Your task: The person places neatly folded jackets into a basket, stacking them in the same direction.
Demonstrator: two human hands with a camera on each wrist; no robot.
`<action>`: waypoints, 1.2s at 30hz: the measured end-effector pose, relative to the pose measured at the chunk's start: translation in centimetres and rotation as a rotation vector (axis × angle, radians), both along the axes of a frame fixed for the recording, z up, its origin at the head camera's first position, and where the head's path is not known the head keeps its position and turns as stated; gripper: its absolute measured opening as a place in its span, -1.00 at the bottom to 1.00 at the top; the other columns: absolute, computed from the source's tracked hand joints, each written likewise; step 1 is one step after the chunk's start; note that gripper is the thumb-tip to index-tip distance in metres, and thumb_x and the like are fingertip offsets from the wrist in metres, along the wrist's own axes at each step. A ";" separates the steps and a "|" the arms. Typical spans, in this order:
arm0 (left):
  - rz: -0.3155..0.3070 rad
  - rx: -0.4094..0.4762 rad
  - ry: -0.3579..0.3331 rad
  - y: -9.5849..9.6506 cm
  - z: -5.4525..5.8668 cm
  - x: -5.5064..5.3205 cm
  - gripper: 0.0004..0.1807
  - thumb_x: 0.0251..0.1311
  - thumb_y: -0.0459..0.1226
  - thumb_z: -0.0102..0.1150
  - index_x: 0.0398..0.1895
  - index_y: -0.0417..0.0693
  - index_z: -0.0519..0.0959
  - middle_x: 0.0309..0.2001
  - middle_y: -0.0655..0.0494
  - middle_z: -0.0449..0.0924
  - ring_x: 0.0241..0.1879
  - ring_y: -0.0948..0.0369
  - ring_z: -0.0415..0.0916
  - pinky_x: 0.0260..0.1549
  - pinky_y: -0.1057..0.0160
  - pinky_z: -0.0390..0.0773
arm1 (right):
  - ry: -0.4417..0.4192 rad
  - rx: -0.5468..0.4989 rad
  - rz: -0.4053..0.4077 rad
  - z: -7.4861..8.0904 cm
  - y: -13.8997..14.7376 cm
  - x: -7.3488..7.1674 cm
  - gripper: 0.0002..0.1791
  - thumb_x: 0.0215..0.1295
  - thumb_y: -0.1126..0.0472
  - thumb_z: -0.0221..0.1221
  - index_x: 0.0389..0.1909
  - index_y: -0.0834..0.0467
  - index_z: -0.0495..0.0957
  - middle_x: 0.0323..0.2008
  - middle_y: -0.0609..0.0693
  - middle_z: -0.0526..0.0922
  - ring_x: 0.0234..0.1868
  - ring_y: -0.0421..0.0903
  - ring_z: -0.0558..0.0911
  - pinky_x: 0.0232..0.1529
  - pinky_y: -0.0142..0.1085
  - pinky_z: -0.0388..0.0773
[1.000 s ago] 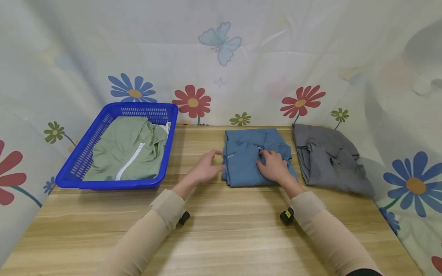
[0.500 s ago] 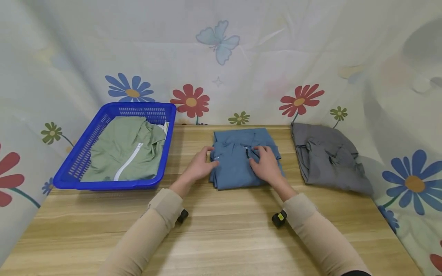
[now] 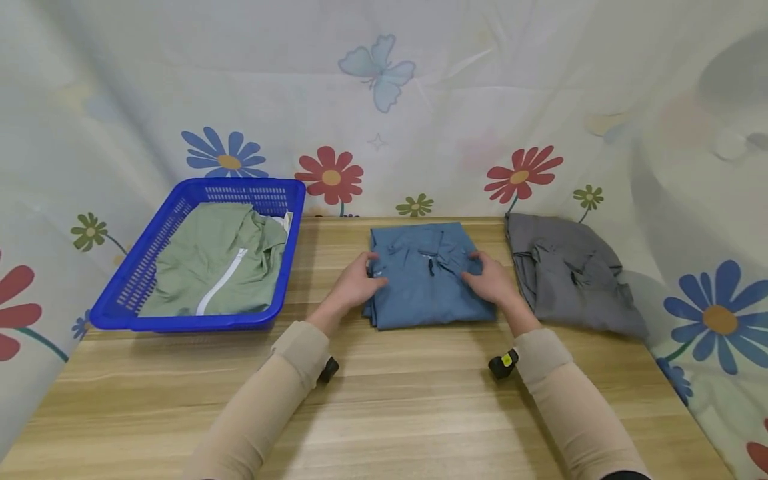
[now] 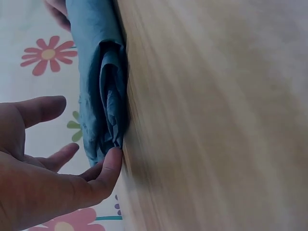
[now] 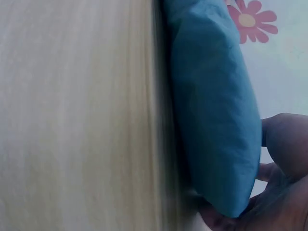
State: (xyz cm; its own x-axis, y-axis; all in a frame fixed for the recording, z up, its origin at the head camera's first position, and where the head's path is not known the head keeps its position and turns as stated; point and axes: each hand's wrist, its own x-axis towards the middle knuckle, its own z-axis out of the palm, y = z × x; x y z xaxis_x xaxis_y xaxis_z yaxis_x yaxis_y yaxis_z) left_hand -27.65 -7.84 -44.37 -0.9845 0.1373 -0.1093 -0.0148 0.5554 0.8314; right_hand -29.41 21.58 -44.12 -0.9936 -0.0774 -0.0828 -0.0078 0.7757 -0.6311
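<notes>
A folded blue jacket (image 3: 429, 293) lies flat on the wooden table, its collar and black zip pull on top. My left hand (image 3: 354, 283) is at its left edge; in the left wrist view a fingertip (image 4: 114, 159) touches the fold's lower edge while the thumb (image 4: 45, 108) stays apart from the cloth. At the right edge, my right hand (image 3: 493, 283) curves loosely about the cloth. The right wrist view has its thumb (image 5: 284, 139) beside the jacket's upper side and fingers by the lower corner, partly hidden.
A blue plastic basket (image 3: 285, 267) at the left contains a green garment (image 3: 198, 260) with a white zip. To the right of the blue jacket lies a folded grey garment (image 3: 570, 287). Behind the table (image 3: 408, 413) hangs a flower-printed cloth (image 3: 456, 133).
The blue jacket has shifted left, away from the grey garment. My right hand has moved from the jacket's top to its right edge. My left hand stays at the left edge.
</notes>
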 end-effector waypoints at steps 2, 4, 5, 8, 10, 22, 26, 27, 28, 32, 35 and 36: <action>0.006 0.000 -0.006 0.2 0.0 -0.2 -0.32 0.35 -0.25 0.28 0.50 -0.06 0.29 0.28 -0.24 0.45 0.22 -0.07 0.42 0.18 -0.05 0.45 | -0.016 -0.007 0.002 -0.2 0.1 -0.1 -0.37 0.50 0.14 0.12 0.46 0.34 0.26 0.41 0.47 0.27 0.39 0.37 0.30 0.33 0.18 0.29; 0.015 0.009 -0.011 0.3 0.0 -0.4 -0.32 0.33 -0.26 0.30 0.49 -0.07 0.31 0.24 -0.23 0.47 0.15 -0.05 0.45 0.15 -0.04 0.47 | -0.022 -0.017 -0.001 -0.4 0.2 -0.3 -0.37 0.50 0.14 0.13 0.46 0.33 0.26 0.44 0.45 0.25 0.42 0.35 0.28 0.35 0.17 0.27; 0.018 0.014 -0.010 0.4 0.0 -0.5 -0.31 0.31 -0.27 0.32 0.48 -0.07 0.32 0.22 -0.23 0.48 0.12 -0.05 0.45 0.14 -0.03 0.47 | -0.023 -0.027 -0.004 -0.4 0.2 -0.3 -0.37 0.49 0.15 0.15 0.46 0.33 0.27 0.45 0.44 0.24 0.44 0.34 0.26 0.37 0.16 0.25; 0.025 0.031 -0.006 0.5 -0.1 -0.8 -0.33 0.27 -0.27 0.37 0.43 -0.09 0.37 0.19 -0.23 0.48 0.09 -0.05 0.45 0.11 -0.03 0.48 | -0.033 -0.066 -0.007 -0.5 0.1 -0.4 -0.36 0.46 0.16 0.18 0.47 0.30 0.27 0.48 0.41 0.20 0.47 0.32 0.21 0.40 0.17 0.21; 0.024 0.040 -0.002 0.5 -0.2 -1.0 -0.34 0.23 -0.27 0.41 0.39 -0.09 0.41 0.21 -0.23 0.47 0.11 -0.06 0.44 0.13 -0.03 0.46 | -0.047 -0.107 -0.005 -0.6 0.2 -0.4 -0.34 0.44 0.18 0.21 0.47 0.27 0.28 0.50 0.39 0.18 0.49 0.31 0.18 0.41 0.16 0.18; 0.000 0.124 -0.024 -0.2 -0.2 -1.9 -0.31 0.10 -0.41 0.49 0.33 -0.04 0.47 0.19 -0.21 0.46 0.09 -0.06 0.41 0.12 -0.02 0.44 | -0.140 -0.302 0.084 -0.6 1.2 -0.4 -0.28 0.30 0.36 0.33 0.47 0.21 0.34 0.57 0.33 0.00 0.56 0.27 0.00 0.47 0.19 0.03; -0.012 0.156 -0.050 -0.6 -0.3 -1.8 -0.32 0.10 -0.44 0.47 0.33 -0.06 0.48 0.29 -0.18 0.42 0.13 -0.06 0.41 0.13 -0.02 0.45 | -0.207 -0.378 0.106 -0.4 1.5 0.0 -0.27 0.27 0.40 0.33 0.46 0.25 0.33 0.57 0.34 -0.03 0.56 0.27 0.00 0.46 0.18 0.06; -0.016 0.162 -0.057 -0.7 -0.2 -1.7 -0.33 0.10 -0.44 0.47 0.32 -0.08 0.50 0.31 -0.17 0.42 0.13 -0.06 0.41 0.14 -0.02 0.44 | -0.222 -0.396 0.109 -0.4 1.5 0.1 -0.27 0.28 0.41 0.33 0.46 0.26 0.33 0.58 0.33 -0.04 0.56 0.26 -0.01 0.46 0.17 0.07; -0.021 0.162 -0.063 -0.8 -0.2 -1.6 -0.35 0.11 -0.44 0.47 0.31 -0.09 0.51 0.31 -0.17 0.41 0.14 -0.05 0.41 0.16 -0.02 0.44 | -0.231 -0.410 0.115 -0.4 1.6 0.1 -0.27 0.28 0.41 0.33 0.46 0.27 0.32 0.58 0.33 -0.05 0.56 0.26 -0.02 0.46 0.17 0.07; -0.037 0.155 -0.080 -1.1 -0.2 -1.5 -0.43 0.14 -0.42 0.46 0.26 -0.14 0.57 0.27 -0.21 0.46 0.17 -0.04 0.39 0.24 -0.01 0.39 | -0.240 -0.435 0.130 -0.4 1.8 0.3 -0.27 0.26 0.43 0.33 0.46 0.30 0.33 0.59 0.31 -0.06 0.57 0.24 -0.04 0.45 0.16 0.09; -0.039 0.142 -0.070 -1.3 -0.2 -1.5 -0.47 0.14 -0.42 0.45 0.23 -0.17 0.61 0.28 -0.20 0.47 0.24 -0.01 0.37 0.29 0.00 0.36 | -0.240 -0.437 0.142 -0.2 1.8 0.3 -0.28 0.26 0.43 0.33 0.45 0.30 0.35 0.59 0.29 -0.05 0.56 0.23 -0.05 0.45 0.15 0.11; -0.038 0.139 -0.064 -1.4 -0.2 -1.5 -0.47 0.14 -0.42 0.45 0.22 -0.17 0.62 0.29 -0.20 0.47 0.26 -0.01 0.36 0.30 0.00 0.35 | -0.239 -0.436 0.147 -0.2 1.7 0.3 -0.28 0.26 0.43 0.33 0.46 0.29 0.35 0.59 0.29 -0.05 0.55 0.22 -0.02 0.43 0.15 0.14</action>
